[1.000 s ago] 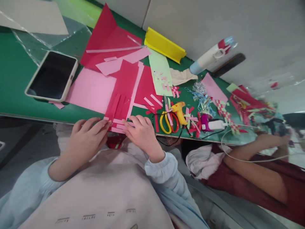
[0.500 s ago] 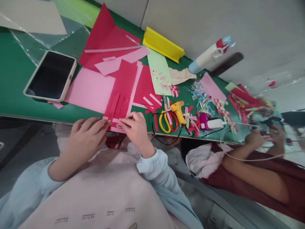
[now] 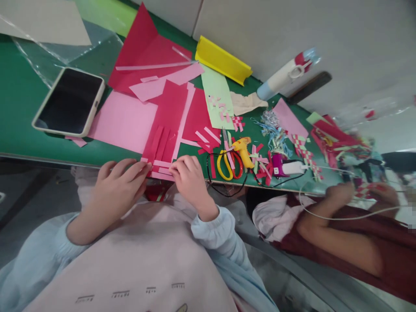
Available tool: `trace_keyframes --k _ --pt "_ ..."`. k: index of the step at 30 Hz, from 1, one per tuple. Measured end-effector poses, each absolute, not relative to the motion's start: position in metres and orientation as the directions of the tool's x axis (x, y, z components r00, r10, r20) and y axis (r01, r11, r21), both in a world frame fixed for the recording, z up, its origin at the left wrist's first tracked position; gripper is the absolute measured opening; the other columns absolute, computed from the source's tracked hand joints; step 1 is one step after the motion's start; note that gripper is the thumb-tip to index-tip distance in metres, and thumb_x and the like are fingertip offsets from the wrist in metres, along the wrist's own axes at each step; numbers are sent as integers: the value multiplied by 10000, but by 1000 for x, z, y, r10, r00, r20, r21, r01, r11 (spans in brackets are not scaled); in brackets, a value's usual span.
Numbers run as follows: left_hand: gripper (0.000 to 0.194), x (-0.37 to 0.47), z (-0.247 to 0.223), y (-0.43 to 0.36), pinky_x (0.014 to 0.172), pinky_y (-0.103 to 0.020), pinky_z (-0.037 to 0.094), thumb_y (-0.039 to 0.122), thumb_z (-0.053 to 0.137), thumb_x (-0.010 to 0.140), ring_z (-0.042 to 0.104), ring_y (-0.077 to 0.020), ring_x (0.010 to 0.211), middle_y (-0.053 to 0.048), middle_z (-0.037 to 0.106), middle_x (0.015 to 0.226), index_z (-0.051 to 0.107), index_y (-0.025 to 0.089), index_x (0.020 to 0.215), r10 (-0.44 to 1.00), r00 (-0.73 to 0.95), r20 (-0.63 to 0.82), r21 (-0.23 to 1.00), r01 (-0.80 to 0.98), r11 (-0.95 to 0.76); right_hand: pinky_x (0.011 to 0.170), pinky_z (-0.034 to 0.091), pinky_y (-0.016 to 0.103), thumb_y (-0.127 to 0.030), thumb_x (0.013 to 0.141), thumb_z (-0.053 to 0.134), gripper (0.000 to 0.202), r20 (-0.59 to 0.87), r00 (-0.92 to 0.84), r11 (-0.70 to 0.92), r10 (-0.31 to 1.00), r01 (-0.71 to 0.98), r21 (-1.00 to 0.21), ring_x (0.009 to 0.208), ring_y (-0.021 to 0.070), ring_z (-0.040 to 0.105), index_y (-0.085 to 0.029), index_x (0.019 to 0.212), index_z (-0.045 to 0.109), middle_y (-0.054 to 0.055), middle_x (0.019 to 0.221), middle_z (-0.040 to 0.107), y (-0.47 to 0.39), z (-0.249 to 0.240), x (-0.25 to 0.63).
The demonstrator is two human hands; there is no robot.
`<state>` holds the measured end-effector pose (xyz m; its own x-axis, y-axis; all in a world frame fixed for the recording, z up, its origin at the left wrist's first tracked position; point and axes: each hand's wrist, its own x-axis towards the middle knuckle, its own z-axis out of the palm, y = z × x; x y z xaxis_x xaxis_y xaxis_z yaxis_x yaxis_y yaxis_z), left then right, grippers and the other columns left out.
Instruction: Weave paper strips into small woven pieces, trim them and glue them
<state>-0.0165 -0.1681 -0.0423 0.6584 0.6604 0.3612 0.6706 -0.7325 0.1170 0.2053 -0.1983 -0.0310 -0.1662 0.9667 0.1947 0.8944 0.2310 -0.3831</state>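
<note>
A red paper sheet (image 3: 170, 106) with its lower end cut into strips lies at the table's front edge. Pink paper strips (image 3: 161, 164) run crosswise through the red ones. At the left side of this weave, my left hand (image 3: 121, 186) has its fingertips closed on the paper, the thumb mostly hidden. On the opposite side, my right hand (image 3: 191, 180) pinches the right end of a pink strip between thumb and fingers. Beneath the red sheet lies pink paper (image 3: 125, 121).
A phone (image 3: 69, 102) lies at left. Right of my hands are scissors (image 3: 225, 167), a yellow glue gun (image 3: 243, 151), paper scraps (image 3: 263, 162) and a cable (image 3: 227, 195). A bottle (image 3: 282, 76) leans at the back. Another person's hands (image 3: 341, 193) work at far right.
My right hand has slid a little to the right along the pink strip. My left hand stays in place. The other person's hands have shifted.
</note>
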Motion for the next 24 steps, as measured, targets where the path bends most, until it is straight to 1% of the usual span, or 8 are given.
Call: trace_keyframes --k 4,7,10,13,16,20,22,24 --pt "425 -17 -42 -168 895 -482 420 224 551 951 639 -320 1123 -88 725 1208 568 260 1374 665 659 352 118 673 -730 899 449 379 -262 1037 475 219 113 -217 244 970 875 -418 987 247 519 -185 942 657 103 991 642 -220 -28 216" --pt "420 -18 -42 -168 913 -497 420 228 541 956 637 -324 1135 -82 725 1213 561 277 1373 668 665 335 112 676 -729 871 440 379 -254 1036 473 215 80 -248 256 965 851 -458 947 243 511 -182 914 634 99 960 642 -236 -26 222" --pt "418 -17 -41 -169 931 -506 418 230 530 961 633 -320 1142 -79 727 1219 554 271 1376 670 667 325 95 682 -725 847 427 368 -243 1044 440 231 66 -286 279 956 816 -506 905 232 507 -186 887 600 89 919 636 -245 -20 222" --pt "383 -16 -41 -169 925 -488 420 237 527 964 644 -303 1114 -71 734 1210 569 247 1345 659 668 346 58 686 -725 836 421 361 -248 1061 367 279 89 -315 308 945 767 -563 863 216 507 -199 864 558 71 878 629 -246 -13 219" --pt "380 -16 -42 -169 934 -497 412 229 538 953 647 -312 1113 -82 732 1213 583 246 1330 659 661 359 77 683 -726 820 427 355 -293 1071 334 311 131 -289 308 948 738 -600 848 206 519 -206 849 534 63 848 624 -243 -8 215" --pt "437 -18 -44 -166 935 -514 409 213 551 931 643 -333 1126 -88 731 1206 573 281 1362 662 659 356 145 661 -736 769 448 334 -359 1065 363 310 166 -199 259 966 720 -644 837 195 553 -219 837 520 51 816 624 -242 2 214" --pt "455 -19 -46 -165 938 -512 412 213 548 931 643 -326 1123 -84 728 1209 562 302 1377 666 656 355 155 661 -734 731 458 320 -353 1056 390 285 197 -169 259 966 685 -681 796 181 562 -225 832 510 39 797 621 -244 12 217" --pt "434 -20 -47 -164 947 -508 413 218 539 942 640 -315 1128 -83 725 1215 565 297 1368 668 657 350 141 668 -730 694 463 302 -322 1040 433 245 239 -140 271 961 655 -705 742 164 557 -229 826 507 25 779 611 -250 25 226"
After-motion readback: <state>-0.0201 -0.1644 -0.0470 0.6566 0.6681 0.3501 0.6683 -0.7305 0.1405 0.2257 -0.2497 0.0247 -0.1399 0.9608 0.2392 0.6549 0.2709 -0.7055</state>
